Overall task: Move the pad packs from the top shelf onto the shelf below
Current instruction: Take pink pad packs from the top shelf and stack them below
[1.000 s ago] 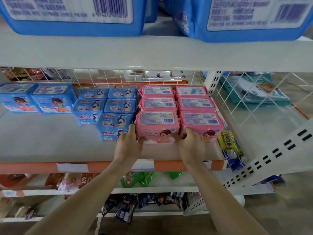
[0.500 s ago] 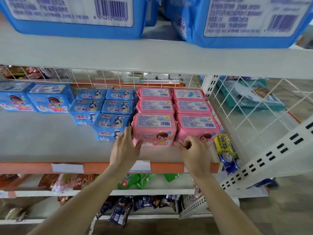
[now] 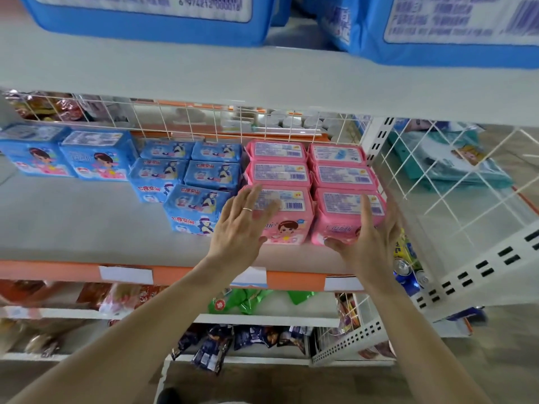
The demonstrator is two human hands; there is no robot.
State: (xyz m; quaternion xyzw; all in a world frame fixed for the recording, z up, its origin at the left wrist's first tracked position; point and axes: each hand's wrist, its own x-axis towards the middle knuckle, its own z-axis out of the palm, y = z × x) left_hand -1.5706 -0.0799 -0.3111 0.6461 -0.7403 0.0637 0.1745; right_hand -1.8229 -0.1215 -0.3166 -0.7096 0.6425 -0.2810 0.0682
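Observation:
Two big blue pad packs (image 3: 145,21) (image 3: 437,30) stand on the top shelf (image 3: 262,80), seen from below. On the shelf below (image 3: 73,225), pink pad packs sit in two rows three deep. My left hand (image 3: 239,228) hovers with spread, straight fingers in front of the front left pink pack (image 3: 294,220). My right hand (image 3: 370,240) lies with straight fingers against the front right pink pack (image 3: 338,211), thumb stretched out under its front edge. Neither hand grips anything.
Small blue packs (image 3: 192,205) stand left of the pink ones, and larger blue packs (image 3: 96,156) sit further left. A white wire panel (image 3: 437,185) closes the shelf's right end, with cans (image 3: 405,266) beside it. Snack bags fill the lower shelves.
Both hands have let go of the front pink packs and risen, with fingers now straightened. The pink packs stay in place on the lower shelf.

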